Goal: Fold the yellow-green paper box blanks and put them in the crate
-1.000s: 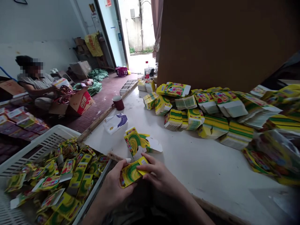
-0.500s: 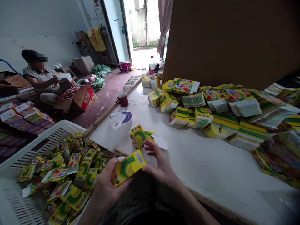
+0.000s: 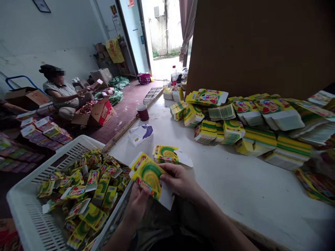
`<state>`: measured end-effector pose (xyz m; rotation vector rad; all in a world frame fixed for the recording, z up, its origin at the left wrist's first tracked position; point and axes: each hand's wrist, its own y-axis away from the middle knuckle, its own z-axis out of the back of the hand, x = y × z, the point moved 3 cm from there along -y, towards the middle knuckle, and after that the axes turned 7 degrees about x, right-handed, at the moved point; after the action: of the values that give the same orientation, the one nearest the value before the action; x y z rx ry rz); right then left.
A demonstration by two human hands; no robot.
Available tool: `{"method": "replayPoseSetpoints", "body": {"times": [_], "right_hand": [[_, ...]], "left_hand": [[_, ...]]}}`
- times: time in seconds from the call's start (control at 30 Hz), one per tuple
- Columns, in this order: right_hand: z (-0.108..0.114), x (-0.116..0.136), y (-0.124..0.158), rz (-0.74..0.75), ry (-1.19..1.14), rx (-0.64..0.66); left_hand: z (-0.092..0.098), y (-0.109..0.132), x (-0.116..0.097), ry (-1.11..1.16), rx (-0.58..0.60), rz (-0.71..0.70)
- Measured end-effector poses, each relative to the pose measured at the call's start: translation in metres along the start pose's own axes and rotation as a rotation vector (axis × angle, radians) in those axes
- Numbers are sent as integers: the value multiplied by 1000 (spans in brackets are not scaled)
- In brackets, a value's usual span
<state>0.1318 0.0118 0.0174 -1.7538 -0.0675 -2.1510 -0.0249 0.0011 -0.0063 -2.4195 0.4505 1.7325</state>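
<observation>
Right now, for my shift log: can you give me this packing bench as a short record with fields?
Left: left hand holds yellow carton from below
Right: right hand has a grip on the same carton's right edge
Carton: white flap open at lower right
Table: white table; loose cartons just beyond the hands
Basket: white basket at left, holding folded cartons
Back right: stacks of flat cartons
Mug: dark red mug near the table's far edge
Other person: co-worker seated at far left
</observation>
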Motion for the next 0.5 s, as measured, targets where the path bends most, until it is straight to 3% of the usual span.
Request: {"method": "replayPoseSetpoints", "body": {"times": [0.07, 0.13, 0.17, 0.33, 0.5], "right_hand": [[-5, 4, 8, 17, 20, -165], [-10, 7, 17, 54, 163, -422], [-15, 8, 21, 72, 225, -471], [-47, 5, 28, 19, 167, -274], [-44, 4, 24, -49, 44, -355]], "left_hand": [[-17, -9, -4, 141, -86, -5], [-27, -16, -10, 208, -201, -90], [-30, -19, -13, 205, -250, -142], [-33, -25, -11, 45, -381, -301], [-32, -24, -7, 78, -421, -346]]}}
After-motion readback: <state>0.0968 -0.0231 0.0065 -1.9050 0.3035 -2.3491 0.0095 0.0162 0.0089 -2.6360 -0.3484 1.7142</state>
